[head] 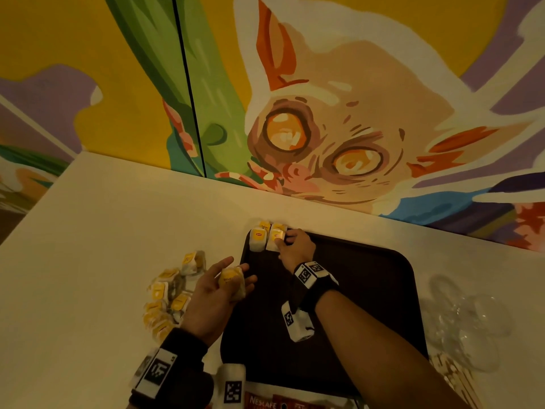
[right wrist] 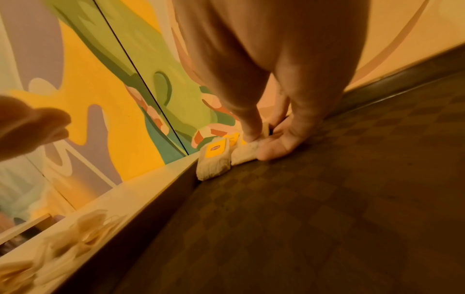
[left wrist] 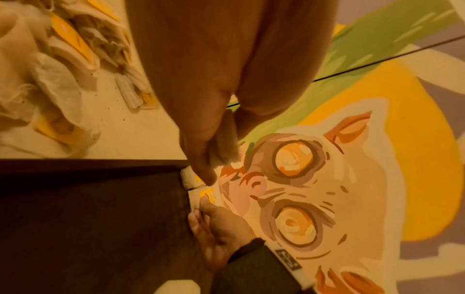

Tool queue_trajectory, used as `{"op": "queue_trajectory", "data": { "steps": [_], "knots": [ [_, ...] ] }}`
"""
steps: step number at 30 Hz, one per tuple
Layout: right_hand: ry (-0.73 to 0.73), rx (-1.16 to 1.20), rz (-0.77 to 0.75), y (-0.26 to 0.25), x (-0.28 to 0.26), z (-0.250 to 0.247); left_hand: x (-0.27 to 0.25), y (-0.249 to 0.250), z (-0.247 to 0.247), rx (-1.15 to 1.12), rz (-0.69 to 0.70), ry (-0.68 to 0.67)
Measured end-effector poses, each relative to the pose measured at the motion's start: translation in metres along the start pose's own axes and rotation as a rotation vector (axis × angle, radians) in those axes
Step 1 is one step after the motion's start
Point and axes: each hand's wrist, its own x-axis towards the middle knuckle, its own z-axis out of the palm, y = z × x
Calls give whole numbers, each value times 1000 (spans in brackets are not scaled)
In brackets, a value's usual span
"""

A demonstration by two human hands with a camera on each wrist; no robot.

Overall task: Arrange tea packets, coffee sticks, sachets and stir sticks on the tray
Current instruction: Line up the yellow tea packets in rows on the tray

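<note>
A dark tray lies on the white table. Two stacks of yellow-labelled tea packets stand in its far left corner, against the rim. My right hand pinches the right-hand tea packet between thumb and fingers there, next to the left stack. My left hand hovers palm-up at the tray's left edge and holds a few tea packets. A loose pile of tea packets lies on the table left of the tray.
Red Nescafe coffee sticks lie at the tray's near edge. Clear plastic pieces and pale stir sticks sit right of the tray. A painted wall rises right behind the table.
</note>
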Motion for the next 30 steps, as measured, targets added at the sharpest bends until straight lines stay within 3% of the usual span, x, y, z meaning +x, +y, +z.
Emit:
{"op": "queue_trajectory", "data": {
  "steps": [9, 15, 22, 30],
  "knots": [
    [-22, -44, -22, -3, 1, 1, -2, 7, 3, -61, 19, -20],
    [26, -16, -103, -15, -38, -24, -4, 16, 8, -198, -52, -4],
    [-379, 140, -446, -41, -125, -67, -20, 20, 18, -140, -119, -53],
    [-464, -104, -601, -30, -156, -83, -39, 11, 38, 168, -117, -88]
  ]
}}
